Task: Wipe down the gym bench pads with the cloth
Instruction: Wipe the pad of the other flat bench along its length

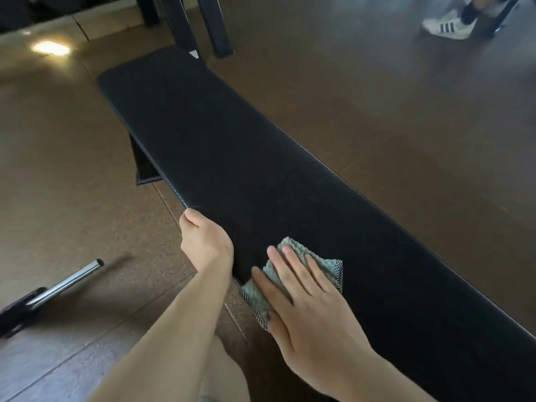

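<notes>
Long black bench pad [232,146], crumpled grey-green cloth [290,274] lying on it

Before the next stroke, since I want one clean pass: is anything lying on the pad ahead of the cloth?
Nothing visible. The bench pad is bare from the cloth under the right hand to its far end.

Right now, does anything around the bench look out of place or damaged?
One thing: a chrome bar lies loose on the floor left of the bench pad, a possible trip hazard. The pad looks intact, with the cloth flat under the right hand.
</notes>
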Demonstrator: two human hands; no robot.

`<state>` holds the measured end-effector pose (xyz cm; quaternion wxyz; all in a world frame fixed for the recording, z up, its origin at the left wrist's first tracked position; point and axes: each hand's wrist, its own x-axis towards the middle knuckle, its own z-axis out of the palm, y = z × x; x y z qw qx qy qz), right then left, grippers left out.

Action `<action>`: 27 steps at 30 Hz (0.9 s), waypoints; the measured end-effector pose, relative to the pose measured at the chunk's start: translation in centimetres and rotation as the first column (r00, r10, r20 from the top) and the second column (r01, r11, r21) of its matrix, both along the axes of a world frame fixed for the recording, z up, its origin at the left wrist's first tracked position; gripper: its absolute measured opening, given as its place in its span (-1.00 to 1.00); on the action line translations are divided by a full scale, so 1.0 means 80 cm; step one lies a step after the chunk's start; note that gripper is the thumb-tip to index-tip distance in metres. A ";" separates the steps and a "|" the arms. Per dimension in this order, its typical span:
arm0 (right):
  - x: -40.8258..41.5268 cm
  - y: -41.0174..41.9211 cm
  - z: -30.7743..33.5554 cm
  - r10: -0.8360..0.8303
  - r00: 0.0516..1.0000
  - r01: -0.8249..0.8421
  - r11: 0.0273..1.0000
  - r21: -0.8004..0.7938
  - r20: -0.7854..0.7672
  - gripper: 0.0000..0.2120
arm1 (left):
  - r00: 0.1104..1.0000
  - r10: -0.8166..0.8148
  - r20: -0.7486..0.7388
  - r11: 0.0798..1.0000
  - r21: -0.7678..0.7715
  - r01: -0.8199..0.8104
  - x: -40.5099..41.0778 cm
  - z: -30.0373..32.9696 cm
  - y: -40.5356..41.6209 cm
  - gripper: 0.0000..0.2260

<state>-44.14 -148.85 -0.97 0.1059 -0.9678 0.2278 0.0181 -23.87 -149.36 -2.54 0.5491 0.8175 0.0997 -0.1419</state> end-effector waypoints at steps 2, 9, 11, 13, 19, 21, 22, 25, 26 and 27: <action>0.001 -0.019 -0.002 0.066 0.998 -0.066 0.998 0.009 -0.005 -0.44 | 1.000 -0.009 0.003 1.000 0.013 0.009 0.001 -0.001 0.000 -0.53; 0.091 -0.110 -0.010 -0.059 0.996 0.061 0.998 -0.020 0.069 -0.42 | 1.000 -0.006 0.002 0.994 0.106 0.006 0.006 -0.007 -0.002 -0.49; 0.085 -0.094 -0.012 -0.058 0.995 0.057 0.998 0.016 0.081 -0.39 | 1.000 0.007 0.030 0.989 0.148 -0.012 0.004 -0.003 -0.006 -0.49; 0.049 -0.064 -0.008 -0.022 0.998 0.017 0.998 0.068 0.065 -0.40 | 0.998 0.022 0.057 0.980 0.194 -0.032 0.000 0.004 -0.012 -0.49; 0.003 -0.042 -0.005 0.025 0.998 -0.031 0.995 0.095 0.060 -0.44 | 0.998 0.003 0.066 0.970 0.243 -0.019 -0.008 0.016 -0.015 -0.52; 0.024 -0.057 -0.007 0.022 0.996 -0.028 0.997 0.077 0.081 -0.44 | 0.998 -0.020 0.060 0.972 0.234 0.005 -0.005 0.013 -0.013 -0.52; 0.038 -0.063 -0.009 0.010 0.996 -0.016 0.998 0.064 0.088 -0.44 | 0.998 -0.028 0.060 0.975 0.223 0.014 -0.004 0.011 -0.010 -0.52; 0.084 -0.074 -0.013 -0.145 0.983 0.144 0.989 0.020 0.115 -0.43 | 0.998 -0.035 0.057 0.989 0.146 0.027 0.003 -0.002 -0.005 -0.52; 0.097 -0.074 -0.014 -0.193 0.974 0.194 0.981 0.007 0.119 -0.42 | 0.998 -0.041 0.040 0.993 0.112 0.037 0.005 -0.007 -0.003 -0.52; 0.104 -0.071 -0.014 -0.222 0.969 0.224 0.975 -0.006 0.113 -0.42 | 0.998 -0.053 0.016 0.995 0.082 0.052 0.007 -0.009 -0.001 -0.53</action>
